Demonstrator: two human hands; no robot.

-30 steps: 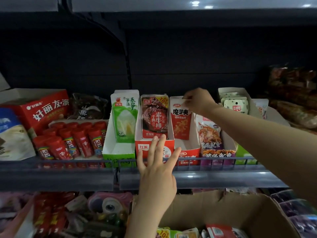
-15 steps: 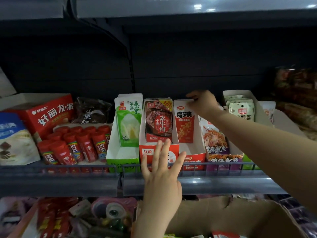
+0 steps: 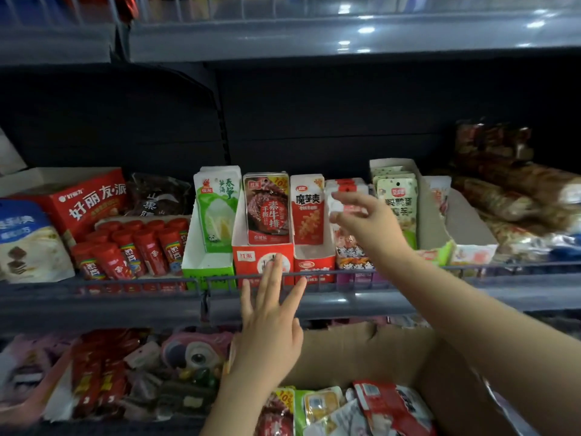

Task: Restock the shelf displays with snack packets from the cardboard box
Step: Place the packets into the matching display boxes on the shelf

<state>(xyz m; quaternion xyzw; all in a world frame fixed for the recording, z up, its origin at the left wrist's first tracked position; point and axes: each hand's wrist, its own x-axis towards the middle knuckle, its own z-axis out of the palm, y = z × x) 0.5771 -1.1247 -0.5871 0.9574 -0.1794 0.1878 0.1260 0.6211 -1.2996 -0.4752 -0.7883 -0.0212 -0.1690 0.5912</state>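
Observation:
The brown cardboard box [image 3: 361, 354] stands open below the shelf, with several loose snack packets [image 3: 386, 404] in its bottom. My left hand [image 3: 270, 328] is raised with straight, spread fingers; the fingertips reach the front of the red display box [image 3: 251, 262] at the shelf rail [image 3: 345, 305]. My right hand [image 3: 367, 221] hovers just right of the upright orange-red packet [image 3: 308, 212], in front of the white-topped packets [image 3: 345, 184] of the neighbouring display box. A white bit shows between its thumb and forefinger; whether it pinches that is unclear.
Further display boxes line the shelf: green-white packets [image 3: 217, 209], dark red packets [image 3: 267, 209], pale green packets [image 3: 397, 196]. Red tubes [image 3: 132, 250] and a red carton [image 3: 91, 199] stand left. Bagged goods [image 3: 518, 196] pile up right. Another shelf [image 3: 345, 36] hangs overhead.
My right hand has left the top of the orange-red packet and moved right and towards me. My left hand stays spread at the red display box. The view has tilted up.

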